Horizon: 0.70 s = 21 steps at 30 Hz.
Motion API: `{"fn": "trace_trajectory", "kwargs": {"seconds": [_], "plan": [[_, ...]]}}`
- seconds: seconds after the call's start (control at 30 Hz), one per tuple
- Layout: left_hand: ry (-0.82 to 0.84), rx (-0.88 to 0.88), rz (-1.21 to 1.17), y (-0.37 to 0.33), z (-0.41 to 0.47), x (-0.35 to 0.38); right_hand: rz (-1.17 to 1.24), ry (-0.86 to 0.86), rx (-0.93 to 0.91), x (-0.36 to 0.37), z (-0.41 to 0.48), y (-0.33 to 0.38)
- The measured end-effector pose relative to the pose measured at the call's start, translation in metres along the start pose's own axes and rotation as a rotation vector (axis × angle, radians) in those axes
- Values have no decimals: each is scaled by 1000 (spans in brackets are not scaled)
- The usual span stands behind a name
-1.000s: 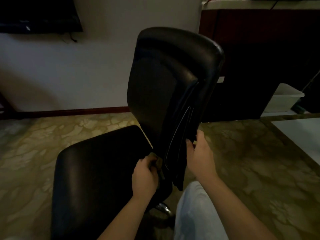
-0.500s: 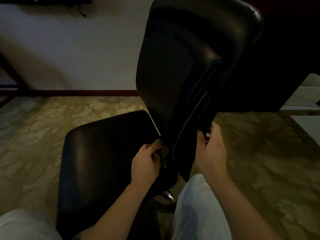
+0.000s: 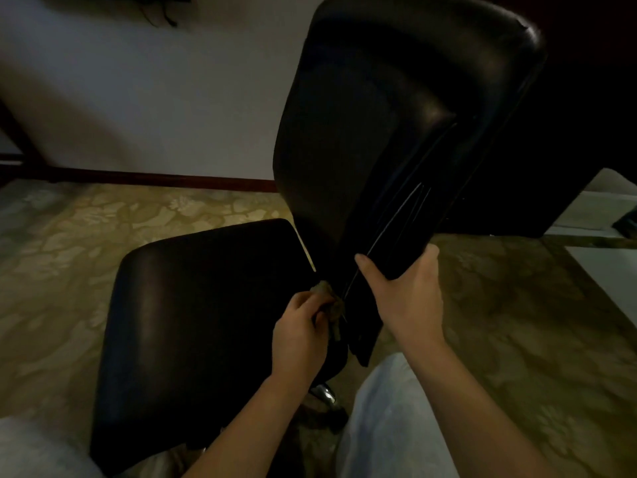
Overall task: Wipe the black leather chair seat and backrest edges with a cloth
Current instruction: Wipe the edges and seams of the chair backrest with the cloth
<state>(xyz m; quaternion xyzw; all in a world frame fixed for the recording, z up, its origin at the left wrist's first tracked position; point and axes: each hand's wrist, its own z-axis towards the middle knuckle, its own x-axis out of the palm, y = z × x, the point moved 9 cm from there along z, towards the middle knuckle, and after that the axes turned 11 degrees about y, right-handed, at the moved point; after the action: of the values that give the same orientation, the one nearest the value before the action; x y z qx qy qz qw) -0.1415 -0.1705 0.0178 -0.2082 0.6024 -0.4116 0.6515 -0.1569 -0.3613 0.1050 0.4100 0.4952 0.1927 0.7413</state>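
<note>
The black leather chair stands in front of me, its seat (image 3: 193,322) to the left and its tall backrest (image 3: 389,132) rising at centre right. My left hand (image 3: 300,334) is closed on a small dull greenish cloth (image 3: 332,305), pressed into the gap where the seat meets the lower backrest edge. My right hand (image 3: 410,298) grips the backrest's lower rear edge, thumb in front and fingers wrapped behind. Most of the cloth is hidden in my fist.
Patterned beige floor (image 3: 517,322) surrounds the chair. A white wall with a dark skirting board (image 3: 155,175) runs behind. A dark cabinet (image 3: 568,150) stands at the right, and my light trousers (image 3: 389,426) show below. The chrome chair base (image 3: 324,395) peeks under the seat.
My head has moved closer, so the chair looks larger. My right hand has shifted up to grip the backrest's lower edge. My left hand keeps the cloth at the seat-back junction.
</note>
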Motion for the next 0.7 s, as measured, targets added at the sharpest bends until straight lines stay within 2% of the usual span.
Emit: {"fn": "trace_trajectory", "kwargs": {"seconds": [0.07,0.17,0.37,0.43,0.53,0.63,0.7], "plan": [[47,-18,61,14,-9,3,16,-11,-7,2,-1,0],[9,-19,-8,17,-16,-15,42,-1,2,6,-5,0],[-82,97,-39,-26,10,-39,61,-19,18,9,-10,1],[-53,106,-36,-28,13,-28,54,-22,22,9,-9,-1],[-8,24,-41,-9,8,-10,50,-13,40,12,-9,-5],[135,-17,65,17,1,6,36,-3,49,14,-10,-9],[151,-33,61,30,-5,4,24,1,38,14,-10,-9]]}}
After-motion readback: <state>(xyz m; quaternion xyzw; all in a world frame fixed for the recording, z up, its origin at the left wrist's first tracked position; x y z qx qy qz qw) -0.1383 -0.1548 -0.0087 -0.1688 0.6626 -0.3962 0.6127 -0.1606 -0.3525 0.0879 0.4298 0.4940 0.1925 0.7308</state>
